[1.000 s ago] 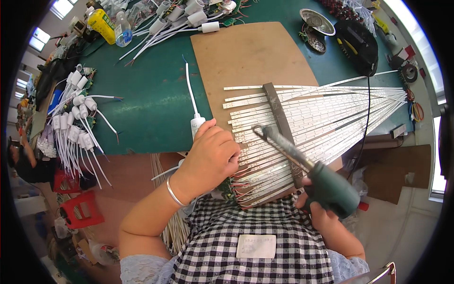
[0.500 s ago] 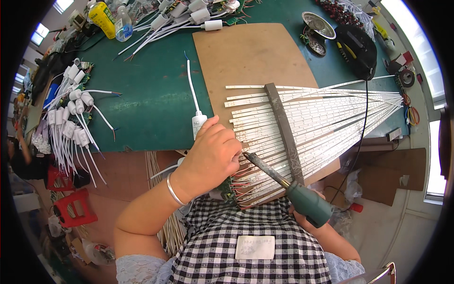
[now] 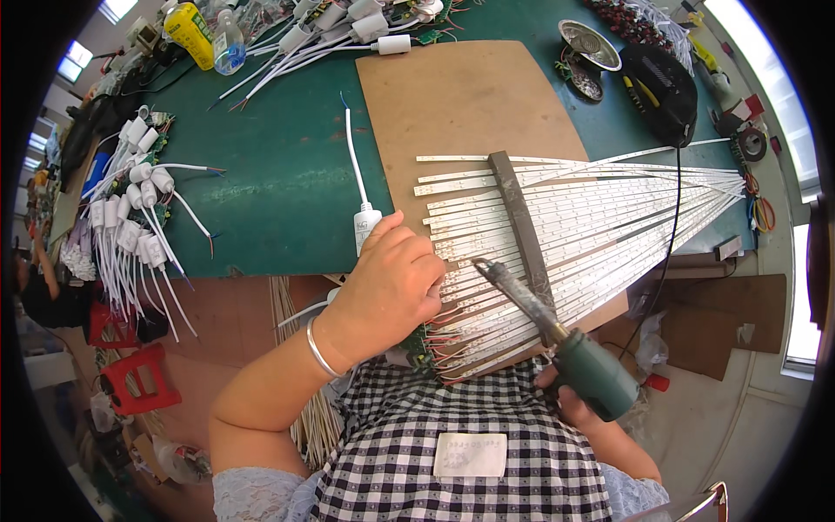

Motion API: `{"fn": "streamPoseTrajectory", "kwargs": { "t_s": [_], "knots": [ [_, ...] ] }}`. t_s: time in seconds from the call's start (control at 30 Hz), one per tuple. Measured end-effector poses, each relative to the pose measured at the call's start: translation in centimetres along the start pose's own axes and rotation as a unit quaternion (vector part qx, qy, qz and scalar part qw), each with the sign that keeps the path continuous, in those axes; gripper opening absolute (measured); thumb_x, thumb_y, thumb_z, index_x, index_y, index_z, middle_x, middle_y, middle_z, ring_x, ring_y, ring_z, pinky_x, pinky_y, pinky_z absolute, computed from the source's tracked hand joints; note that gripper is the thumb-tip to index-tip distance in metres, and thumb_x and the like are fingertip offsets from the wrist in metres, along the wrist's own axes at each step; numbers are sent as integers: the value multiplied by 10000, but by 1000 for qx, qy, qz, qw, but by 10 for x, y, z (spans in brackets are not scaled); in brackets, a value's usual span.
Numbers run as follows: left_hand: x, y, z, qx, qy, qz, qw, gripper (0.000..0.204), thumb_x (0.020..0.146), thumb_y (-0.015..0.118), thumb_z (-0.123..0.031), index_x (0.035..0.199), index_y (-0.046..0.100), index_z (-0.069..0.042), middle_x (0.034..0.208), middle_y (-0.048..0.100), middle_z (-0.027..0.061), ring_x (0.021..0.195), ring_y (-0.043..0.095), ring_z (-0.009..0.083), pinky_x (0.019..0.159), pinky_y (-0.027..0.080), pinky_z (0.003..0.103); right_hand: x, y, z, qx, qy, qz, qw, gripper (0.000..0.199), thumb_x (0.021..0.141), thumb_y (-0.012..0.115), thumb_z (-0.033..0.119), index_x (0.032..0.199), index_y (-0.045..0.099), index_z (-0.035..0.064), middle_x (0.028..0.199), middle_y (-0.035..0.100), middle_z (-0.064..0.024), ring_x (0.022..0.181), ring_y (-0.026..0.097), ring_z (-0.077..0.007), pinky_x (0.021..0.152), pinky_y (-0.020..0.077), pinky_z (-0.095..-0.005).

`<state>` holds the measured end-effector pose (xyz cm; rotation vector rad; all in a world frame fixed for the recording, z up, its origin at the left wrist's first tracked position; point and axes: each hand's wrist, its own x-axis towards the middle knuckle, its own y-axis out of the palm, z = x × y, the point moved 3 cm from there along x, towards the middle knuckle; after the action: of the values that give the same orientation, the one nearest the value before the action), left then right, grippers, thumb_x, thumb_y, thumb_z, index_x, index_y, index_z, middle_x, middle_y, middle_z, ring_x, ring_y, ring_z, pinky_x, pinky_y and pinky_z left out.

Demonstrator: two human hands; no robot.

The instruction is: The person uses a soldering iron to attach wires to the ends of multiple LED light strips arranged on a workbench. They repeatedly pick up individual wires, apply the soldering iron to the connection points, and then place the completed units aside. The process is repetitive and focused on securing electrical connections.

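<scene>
My left hand is closed in a pinch at the left ends of a fan of white LED strips; what its fingertips hold is hidden. A white plastic housing with a white cable sticks out beyond its thumb. Below that hand, thin red and white wires run from a green circuit board to the strip ends. My right hand, partly hidden, grips a soldering iron by its green handle. The iron's dark tip hovers over the strips, apart from the left hand. A dark bar lies across the strips.
The strips rest on a brown board on the green table. Bunches of white housings with cables lie left, more at the back. A metal dish and black cap-shaped object stand back right. A black cord hangs across the strips.
The soldering iron has moved right, its tip lifting away from my left fingertips to over the strips. My right hand has shifted right with it. My left hand stays in place.
</scene>
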<state>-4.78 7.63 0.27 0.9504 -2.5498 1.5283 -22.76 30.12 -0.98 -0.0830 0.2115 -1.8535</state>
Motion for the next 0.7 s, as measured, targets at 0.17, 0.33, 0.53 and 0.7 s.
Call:
{"fn": "streamPoseTrajectory", "kwargs": {
  "t_s": [0.17,0.33,0.53,0.7],
  "knots": [
    [0,-1,-1,4,-4,-1,1000,91,652,651,-26,697,582,-64,741,514,52,795,540,245,1031,358,496,0,-11,-3,-15,-34,-15,999,327,878,571,204,1106,573,-31,753,651,-67,667,614,-166,660,499,-289],
    [0,-1,-2,33,-7,11,999,88,660,652,-36,693,585,-82,751,520,42,808,538,229,1038,334,486,-5,-19,-13,14,27,-4,1000,641,891,593,406,1302,397,-44,760,624,-107,691,602,-168,649,478,-265],
    [1,-5,-7,76,-23,24,997,101,659,663,-57,682,581,-110,749,527,10,810,529,201,968,299,427,1,-18,-10,61,9,-57,996,595,882,601,355,1276,415,-50,747,617,-121,649,600,-181,613,479,-263],
    [3,-8,-10,110,-20,33,993,111,651,675,-70,683,581,-121,758,535,-13,818,522,184,880,294,395,6,-20,-10,96,7,-85,992,591,873,616,362,1245,430,-58,713,609,-114,616,596,-170,559,469,-242]
  ]
}}
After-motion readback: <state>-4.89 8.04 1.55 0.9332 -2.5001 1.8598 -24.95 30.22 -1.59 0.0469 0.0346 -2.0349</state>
